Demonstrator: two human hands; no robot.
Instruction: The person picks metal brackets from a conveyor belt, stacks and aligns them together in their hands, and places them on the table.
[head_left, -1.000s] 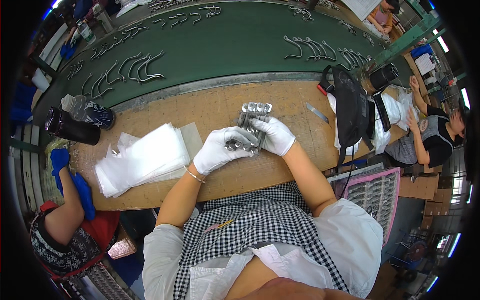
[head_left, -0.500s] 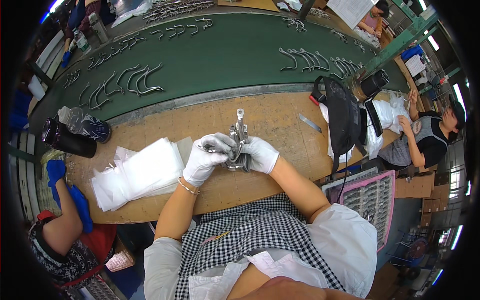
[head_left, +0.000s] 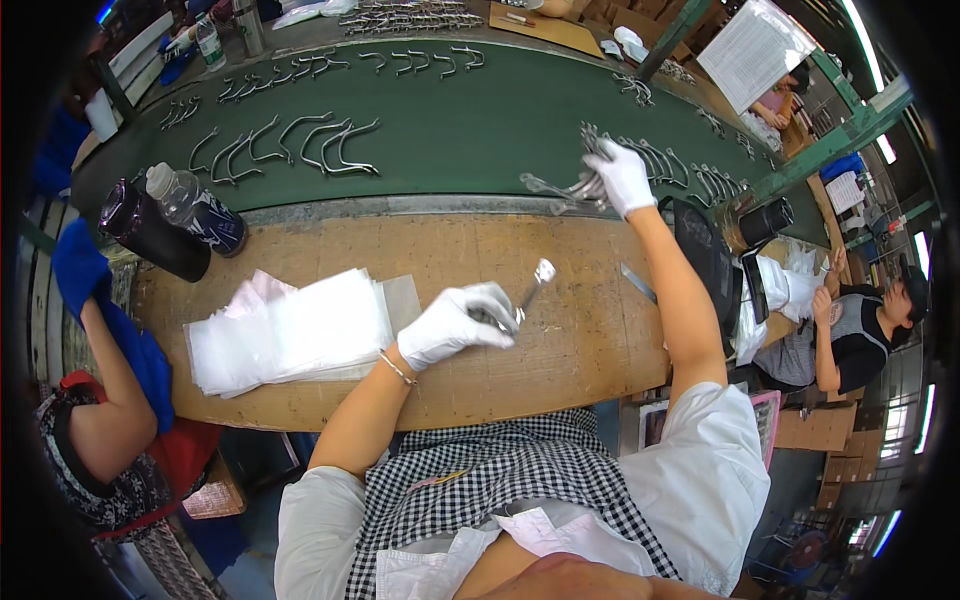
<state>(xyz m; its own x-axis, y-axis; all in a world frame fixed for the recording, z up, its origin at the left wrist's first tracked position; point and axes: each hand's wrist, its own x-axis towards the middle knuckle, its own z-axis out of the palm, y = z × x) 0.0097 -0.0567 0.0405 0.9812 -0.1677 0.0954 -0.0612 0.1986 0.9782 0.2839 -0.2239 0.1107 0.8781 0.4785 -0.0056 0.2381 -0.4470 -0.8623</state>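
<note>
My left hand (head_left: 455,325), in a white glove, is closed round a shiny metal handle (head_left: 536,285) above the wooden table. Its flattened tip sticks out past the fingers, while the rest is hidden in the palm. Over the near edge of the green belt (head_left: 480,130), my gloved right hand (head_left: 625,178) grips a bunch of curved metal handles (head_left: 578,193), smeared by motion. Just right of that hand, a row of similar curved handles (head_left: 665,165) lies on the belt. Left of my left hand is a stack of thin white sheets (head_left: 310,325).
A black tumbler (head_left: 155,230) and a clear bottle (head_left: 200,208) stand at the table's left. A black bag (head_left: 705,245) and a flat metal strip (head_left: 638,282) lie right. More handles (head_left: 335,150) rest on the belt. Co-workers sit left and right (head_left: 860,330).
My hands have come apart. The right has swung forward and right to the belt, with handles in it; the left stays over the table with a single visible handle. The view has shifted slightly.
</note>
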